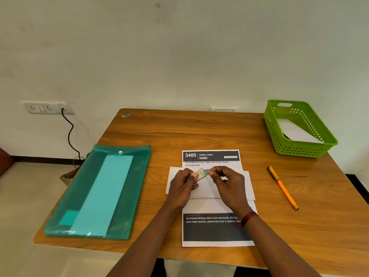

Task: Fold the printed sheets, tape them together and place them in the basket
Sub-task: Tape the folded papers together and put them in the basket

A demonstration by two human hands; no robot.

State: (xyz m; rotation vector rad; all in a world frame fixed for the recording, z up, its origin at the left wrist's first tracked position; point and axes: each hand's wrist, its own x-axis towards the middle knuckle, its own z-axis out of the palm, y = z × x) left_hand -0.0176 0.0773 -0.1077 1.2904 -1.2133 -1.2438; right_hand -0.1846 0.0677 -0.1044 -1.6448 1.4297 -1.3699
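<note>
A printed sheet (211, 156) headed "3405 DINING AREA" lies flat on the wooden table. Across its middle lies a folded white sheet (248, 184). Above that folded sheet my left hand (184, 184) grips a small roll of tape (200, 173). My right hand (227, 181) pinches the loose end of the tape just right of the roll. The green plastic basket (279, 140) stands at the table's far right corner, with white folded paper (295, 130) inside it.
A teal translucent snap folder (99, 192) with a light blue sheet inside lies at the left of the table. An orange pen (283, 187) lies to the right of the sheets. A wall socket with a black cable (68, 132) is at the left.
</note>
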